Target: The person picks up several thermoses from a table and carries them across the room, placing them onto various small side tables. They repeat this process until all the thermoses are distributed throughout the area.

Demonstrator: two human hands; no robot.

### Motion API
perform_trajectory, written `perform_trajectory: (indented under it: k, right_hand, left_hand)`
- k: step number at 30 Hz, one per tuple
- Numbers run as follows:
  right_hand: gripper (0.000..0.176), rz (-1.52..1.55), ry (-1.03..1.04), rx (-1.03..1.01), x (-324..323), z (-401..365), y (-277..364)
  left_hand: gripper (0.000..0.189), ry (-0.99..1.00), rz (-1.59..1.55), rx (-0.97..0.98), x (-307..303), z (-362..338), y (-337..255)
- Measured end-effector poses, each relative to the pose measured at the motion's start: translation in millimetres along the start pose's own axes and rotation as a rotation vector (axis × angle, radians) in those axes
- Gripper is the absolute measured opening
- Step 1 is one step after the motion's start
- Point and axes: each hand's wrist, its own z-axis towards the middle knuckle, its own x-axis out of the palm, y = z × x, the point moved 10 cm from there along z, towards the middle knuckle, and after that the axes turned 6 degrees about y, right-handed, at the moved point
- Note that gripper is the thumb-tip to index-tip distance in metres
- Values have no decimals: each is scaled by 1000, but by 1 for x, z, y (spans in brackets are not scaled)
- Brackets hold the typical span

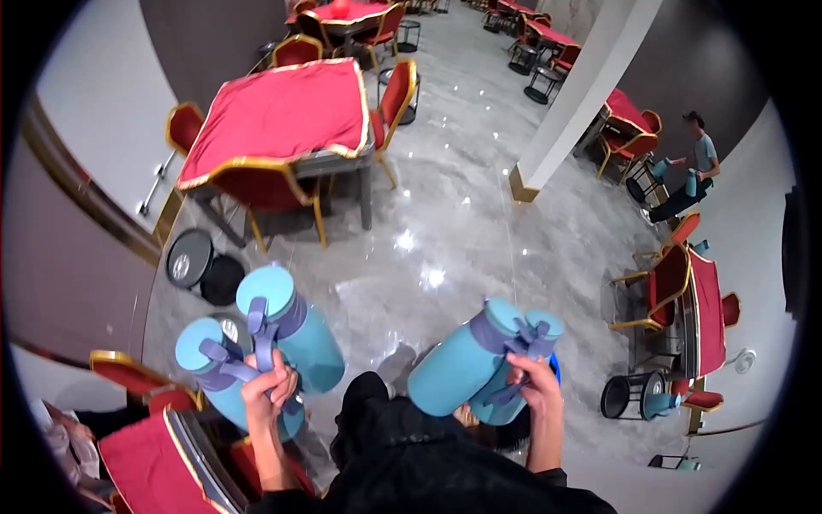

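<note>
My left hand [272, 390] is closed around the purple handles of two teal vacuum jugs, one larger-looking jug [312, 343] toward the middle and another jug [221, 396] on the outer side. Both have teal round lids and purple collars. In my right hand [538, 385] are the handles of two more such jugs; the front jug [449, 373] tilts toward the left and partly covers the second jug [499, 409]. All of these hang above the grey floor, in front of my dark-clothed body.
A square table with a red cloth [282, 111] and red-gold chairs [265, 187] stands ahead left. Black round stands [190, 259] are beside it. A white pillar [582, 94] rises right of the aisle. Farther right, another person [704, 154] carries teal jugs. Another red-covered table [145, 467] is at lower left.
</note>
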Motion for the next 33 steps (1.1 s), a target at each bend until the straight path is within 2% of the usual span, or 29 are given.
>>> perform_trajectory:
  k: [2,3,5,6,9,11,13,14,16,19,23,25,27,28,33]
  right_hand:
    - [11,172,148,40,14,74,35]
    - [19,133,142,47,22,98,53]
    - [19,156,175,57,26,179,90]
    - [18,139,47,22,21,216,114]
    - [16,194,-98,-83,3,326,170]
    - [17,176,-165,-149,13,376,232]
    - [20,158,-205,-164,10,434,281]
    - [20,154,-275,-165,7,452,307]
    - [19,162,-342,-267,13,511,383]
    - [15,163,-420,-276,-9,601,463]
    - [11,181,-517,-252,-61,758,553]
    - [12,140,-524,-223,-81,846,603]
    - [12,198,-566,-170,-74,917,670]
    - [13,216,-520,-180,-71,955,701]
    - [18,161,-459,-240,-55,1137,858]
  left_hand:
    - [16,3,-26,-38,11,85,14]
    - [16,-24,-38,-66,17,114,22]
    - [16,47,-44,-160,24,202,57]
    - [15,59,-51,-209,24,245,78]
    - [12,97,-75,-334,42,385,125]
    - [13,278,-1,-416,82,479,138]
    - [16,360,-88,-450,131,579,140]
    - [17,378,-85,-538,153,621,142]
    - [18,499,-64,-633,192,721,146]
    - [17,626,-64,-668,237,856,165]
    - [16,751,-14,-747,254,1048,237]
    - [14,647,33,-788,262,1149,263]
    - [13,521,3,-782,272,1244,273]
    - [11,466,81,-769,272,1289,272]
    - [11,311,-53,-596,263,1504,264]
